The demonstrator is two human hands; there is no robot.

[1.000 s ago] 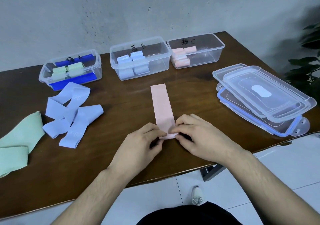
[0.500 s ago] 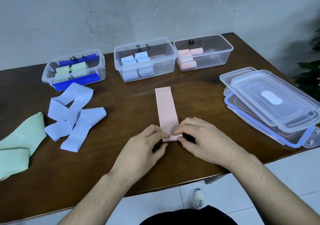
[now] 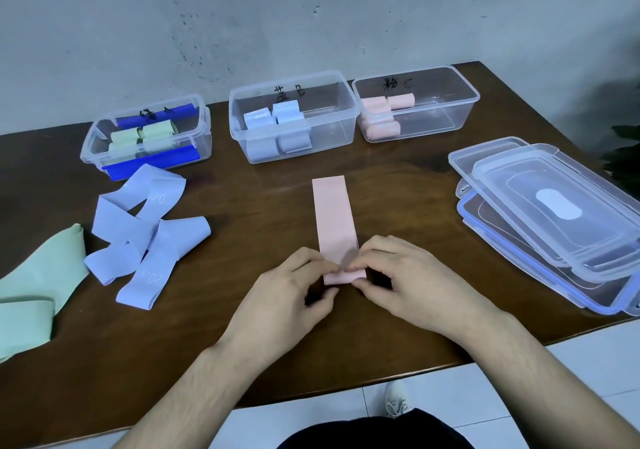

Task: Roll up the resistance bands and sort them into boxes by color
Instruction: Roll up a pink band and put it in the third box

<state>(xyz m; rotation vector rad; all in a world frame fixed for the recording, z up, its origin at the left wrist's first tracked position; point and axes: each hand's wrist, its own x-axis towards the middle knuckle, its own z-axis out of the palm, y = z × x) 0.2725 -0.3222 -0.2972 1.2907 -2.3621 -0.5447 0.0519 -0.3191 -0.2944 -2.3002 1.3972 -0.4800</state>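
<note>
A pink band (image 3: 333,216) lies flat and lengthwise on the brown table (image 3: 259,206). Its near end is folded into a small roll. My left hand (image 3: 294,296) and my right hand (image 3: 408,282) pinch that rolled end from either side. Three clear boxes stand at the back: the left box (image 3: 145,137) with green rolls, the middle box (image 3: 294,116) with light blue rolls, the right box (image 3: 415,102) with pink rolls. Loose light blue bands (image 3: 145,227) and a green band (image 3: 38,282) lie unrolled on the left.
Stacked clear lids (image 3: 554,213) sit at the table's right edge. A plant (image 3: 623,151) shows at the far right. A grey wall runs behind the boxes. White floor tiles and a shoe (image 3: 396,402) appear below the near table edge.
The camera has shifted slightly. My hands have stayed on the pink band's near end, and its rolled edge has crept a little further along the strip.
</note>
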